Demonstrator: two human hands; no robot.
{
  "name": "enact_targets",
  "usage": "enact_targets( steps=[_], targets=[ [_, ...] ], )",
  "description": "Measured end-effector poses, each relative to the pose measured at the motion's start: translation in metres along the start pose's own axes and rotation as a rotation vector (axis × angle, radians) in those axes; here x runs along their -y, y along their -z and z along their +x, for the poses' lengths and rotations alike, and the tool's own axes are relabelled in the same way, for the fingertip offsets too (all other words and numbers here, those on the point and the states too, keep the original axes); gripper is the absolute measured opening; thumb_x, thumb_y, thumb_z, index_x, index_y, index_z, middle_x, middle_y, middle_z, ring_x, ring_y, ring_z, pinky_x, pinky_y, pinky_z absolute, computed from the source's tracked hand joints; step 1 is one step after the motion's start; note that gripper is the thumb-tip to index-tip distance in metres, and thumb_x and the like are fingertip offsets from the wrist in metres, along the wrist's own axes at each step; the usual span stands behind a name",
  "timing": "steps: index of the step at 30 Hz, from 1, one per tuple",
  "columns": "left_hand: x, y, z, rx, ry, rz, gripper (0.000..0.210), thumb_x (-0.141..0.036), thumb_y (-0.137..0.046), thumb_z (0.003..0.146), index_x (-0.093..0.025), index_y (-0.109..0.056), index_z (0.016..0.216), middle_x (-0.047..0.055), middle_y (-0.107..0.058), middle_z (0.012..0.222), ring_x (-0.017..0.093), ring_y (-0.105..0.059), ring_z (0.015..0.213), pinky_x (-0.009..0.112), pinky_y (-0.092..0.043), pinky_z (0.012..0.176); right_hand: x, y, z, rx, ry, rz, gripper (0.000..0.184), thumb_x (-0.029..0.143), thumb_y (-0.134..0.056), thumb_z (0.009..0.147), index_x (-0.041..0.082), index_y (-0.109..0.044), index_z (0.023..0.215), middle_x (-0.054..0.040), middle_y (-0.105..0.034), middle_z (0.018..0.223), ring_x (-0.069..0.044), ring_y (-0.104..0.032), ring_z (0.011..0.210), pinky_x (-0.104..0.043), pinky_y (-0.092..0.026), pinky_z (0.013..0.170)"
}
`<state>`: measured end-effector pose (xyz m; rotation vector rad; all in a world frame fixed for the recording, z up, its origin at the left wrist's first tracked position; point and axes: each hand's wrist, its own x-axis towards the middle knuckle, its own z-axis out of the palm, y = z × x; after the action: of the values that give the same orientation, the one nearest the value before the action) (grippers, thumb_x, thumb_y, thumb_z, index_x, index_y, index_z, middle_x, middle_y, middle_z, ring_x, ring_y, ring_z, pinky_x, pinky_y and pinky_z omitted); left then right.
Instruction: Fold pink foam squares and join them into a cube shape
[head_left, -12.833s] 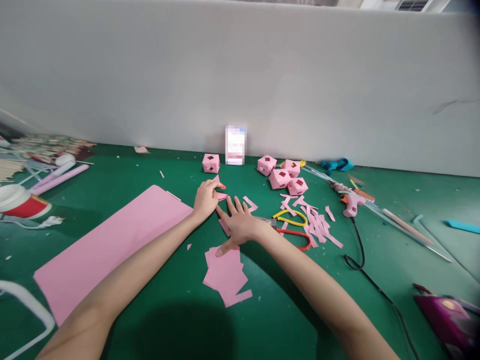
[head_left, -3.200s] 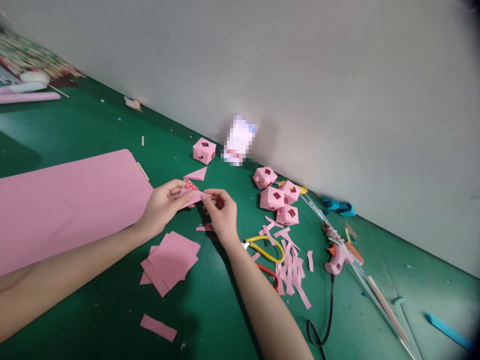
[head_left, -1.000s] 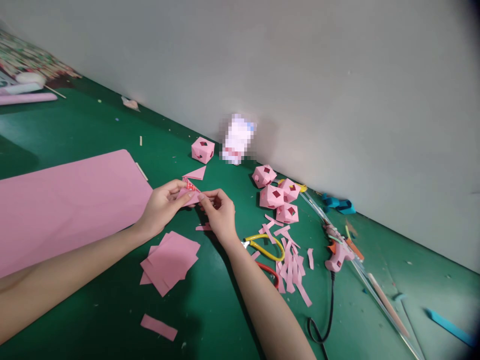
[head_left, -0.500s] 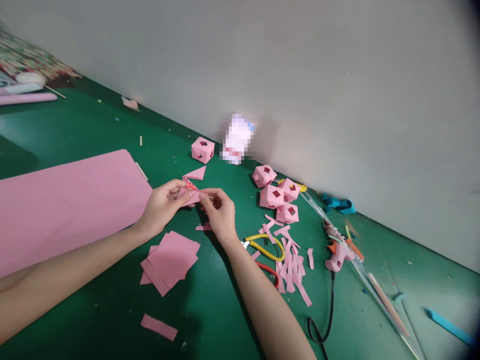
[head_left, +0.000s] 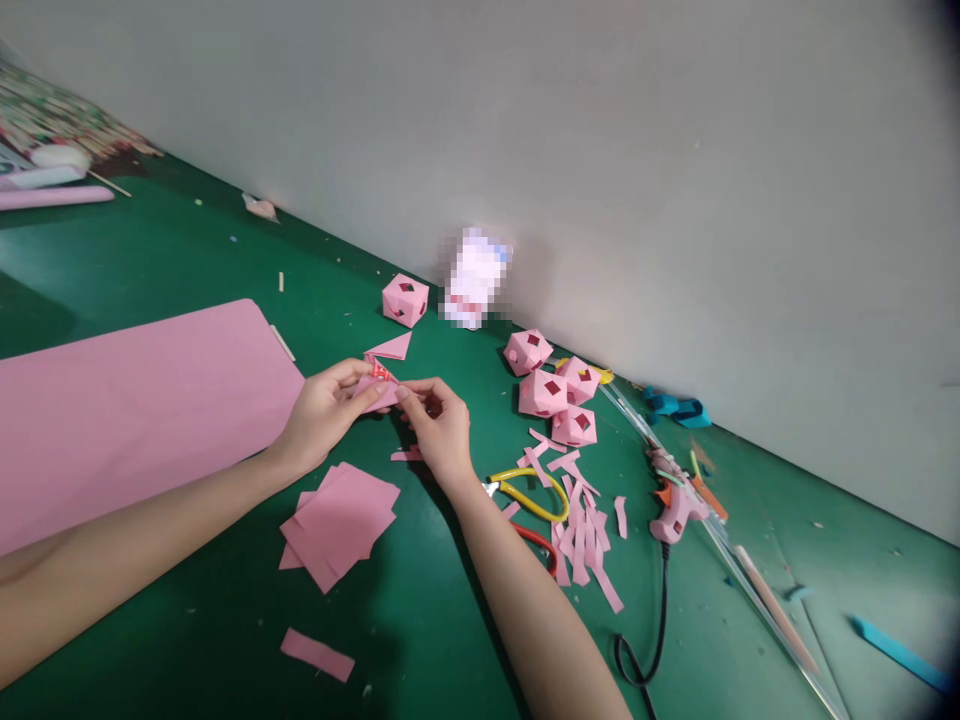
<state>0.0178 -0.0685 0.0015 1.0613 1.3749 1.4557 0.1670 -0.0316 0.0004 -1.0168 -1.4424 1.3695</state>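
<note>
1. The pink paper piece (head_left: 379, 396) is held between the 2 hands, over the green table (head_left: 427, 620); it looks small and folded, with much of it covered by fingers.
2. The left hand (head_left: 328, 408) is partly curled, pinching the paper between thumb and fingers; a red-and-white patch (head_left: 381, 371) shows at its fingertips.
3. The right hand (head_left: 439, 425) is half closed, thumb and fingers gripping the paper's right end.
4. Just beyond lies a pink triangle (head_left: 393, 346), with 1 pink ball (head_left: 406, 300) farther back.
5. Nearer the person, square sheets (head_left: 345, 520) lie in a loose, fanned stack.
6. To the right: scissors (head_left: 525, 505), pink strips (head_left: 581, 540) and 4 more balls (head_left: 544, 394).
</note>
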Motion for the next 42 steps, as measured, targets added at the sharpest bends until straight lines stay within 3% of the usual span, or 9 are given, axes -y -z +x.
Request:
enact_targets(
  steps=[15,29,35,42],
  targets=[
    [-0.0019,-0.0005,-0.0021,-0.010,-0.020,0.041,0.033,-0.045,-0.075,0.079,-0.019,-0.068,0.098,0.007,-0.074,0.097,0.023,-0.071,0.091,0.035,-0.059,0.082,-0.0004,-0.0017,0.0002,-0.023,-0.019,-0.018,0.029,0.048,-0.065,0.084,0.020,-0.066,0.093,-0.0019,-0.070,0.081,-0.014,-0.064,0.071,-0.025,-0.054,0.067],
    [-0.0074,-0.0020,-0.0047,0.017,-0.033,0.114,0.033,-0.046,-0.074,0.079,-0.019,-0.070,0.096,0.007,-0.073,0.097,0.022,-0.069,0.087,0.032,-0.057,0.077,0.0015,-0.0021,-0.0021,0.005,0.018,-0.231,0.030,0.045,-0.053,0.091,0.022,-0.054,0.073,0.0035,-0.060,0.064,-0.013,-0.056,0.061,-0.024,-0.043,0.060],
    [-0.0055,-0.0011,-0.0041,0.014,-0.036,0.116,0.032,-0.046,-0.074,0.079,-0.019,-0.070,0.096,0.007,-0.073,0.097,0.023,-0.070,0.091,0.033,-0.057,0.079,-0.0039,-0.0004,-0.0023,0.046,0.075,-0.266,0.028,0.044,-0.049,0.095,0.023,-0.048,0.075,0.0027,-0.062,0.066,-0.014,-0.059,0.061,-0.026,-0.043,0.063],
    [-0.0021,-0.0002,-0.0033,0.005,-0.052,0.090,0.029,-0.044,-0.074,0.080,-0.020,-0.070,0.095,0.006,-0.073,0.093,0.022,-0.070,0.090,0.031,-0.058,0.078,-0.0009,-0.0017,-0.0029,0.039,0.029,-0.218,0.032,0.048,-0.052,0.093,0.023,-0.049,0.074,0.0029,-0.062,0.063,-0.014,-0.059,0.059,-0.025,-0.044,0.060]
  ],
)
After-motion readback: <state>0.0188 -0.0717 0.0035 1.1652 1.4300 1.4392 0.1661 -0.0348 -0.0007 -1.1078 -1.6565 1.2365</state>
